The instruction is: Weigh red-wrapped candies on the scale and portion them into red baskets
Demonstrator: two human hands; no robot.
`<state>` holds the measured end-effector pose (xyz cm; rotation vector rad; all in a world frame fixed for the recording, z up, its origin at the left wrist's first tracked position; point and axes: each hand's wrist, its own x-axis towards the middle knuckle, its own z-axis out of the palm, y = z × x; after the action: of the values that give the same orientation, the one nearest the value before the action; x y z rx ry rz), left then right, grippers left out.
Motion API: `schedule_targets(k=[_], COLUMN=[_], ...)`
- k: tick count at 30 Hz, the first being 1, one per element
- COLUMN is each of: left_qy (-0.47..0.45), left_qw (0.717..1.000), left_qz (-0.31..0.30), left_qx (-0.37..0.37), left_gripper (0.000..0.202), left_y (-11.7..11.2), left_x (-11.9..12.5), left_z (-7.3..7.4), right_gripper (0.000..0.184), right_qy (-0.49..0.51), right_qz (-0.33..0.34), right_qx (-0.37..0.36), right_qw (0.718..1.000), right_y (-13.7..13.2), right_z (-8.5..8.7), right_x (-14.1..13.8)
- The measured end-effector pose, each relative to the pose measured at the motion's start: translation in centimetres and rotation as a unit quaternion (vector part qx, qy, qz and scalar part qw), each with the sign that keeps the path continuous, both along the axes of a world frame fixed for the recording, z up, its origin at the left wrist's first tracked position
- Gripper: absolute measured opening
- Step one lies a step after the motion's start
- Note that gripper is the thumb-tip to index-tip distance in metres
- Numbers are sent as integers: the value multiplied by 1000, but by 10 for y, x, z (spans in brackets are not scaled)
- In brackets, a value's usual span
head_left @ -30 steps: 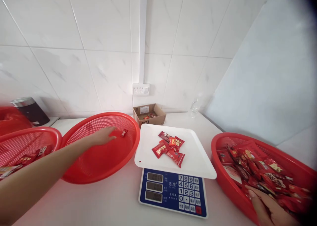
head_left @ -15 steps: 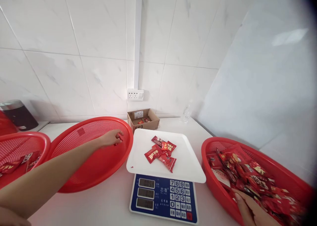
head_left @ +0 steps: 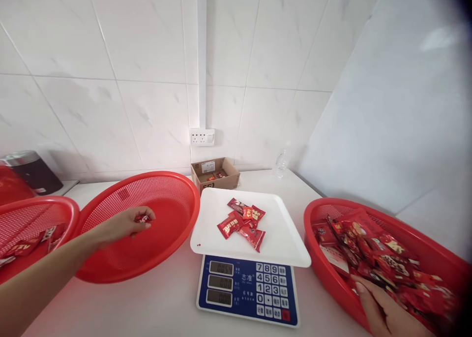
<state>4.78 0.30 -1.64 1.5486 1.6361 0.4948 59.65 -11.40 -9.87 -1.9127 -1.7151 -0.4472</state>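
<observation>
- Left hand [head_left: 129, 222]: fingers now curled round a small red-and-white packet [head_left: 143, 219], lifted and drawn back over the middle basket [head_left: 180, 195], where it lay a second ago.
- Right hand [head_left: 398, 315]: thumb and finger nearly together at the right basket [head_left: 315, 258], as before; whether they grip anything, I cannot tell.
- Loose packets [head_left: 252, 234] on the scale tray [head_left: 283, 236]: unchanged, so that pile has gained nothing.

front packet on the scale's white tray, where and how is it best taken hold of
Probably pinch the front packet by its right-hand end, coming from the front right and low over the white tray. It lies slanted at the near edge of the pile; that end points out clear, while its inner end meets the other packets.
</observation>
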Motion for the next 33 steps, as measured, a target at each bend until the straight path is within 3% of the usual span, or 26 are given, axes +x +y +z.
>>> schedule_targets(k=[4,8,14,19,22,25,29,33], left_qy=[78,154,199,251,259,266,313,372], left_qw=[995,970,934,916,918,923,917,908], left_qz=[-51,-90,-248,-273,-252,-198,-102,-70], left_qx=[41,168,160,152,164,193,225,179], left_gripper=[28,41,48,60,57,55,53,50], left_y=[5,10,13,23,27,25,18,12], left_x=[24,80,175,210,211,195,148,101], left_z=[-3,8,16,8,13,27,45,46], right_gripper=[35,39,41,40,40,40,41,42], right_qy=[-23,1,22,19,24,26,19,17], right_qz=[-37,-66,-118,-133,-125,-138,-135,-144], right_qx=[-7,-43,-92,-99,-111,-110,-89,-84], right_qw=[999,997,989,986,986,984,987,986], right_y=[-8,-14,-15,-16,-17,-17,-17,-17], right_z=[-3,-7,4,13,15,15,10,11], right_x=[-2,-10,-22,-27,-27,-27,-29,-30])
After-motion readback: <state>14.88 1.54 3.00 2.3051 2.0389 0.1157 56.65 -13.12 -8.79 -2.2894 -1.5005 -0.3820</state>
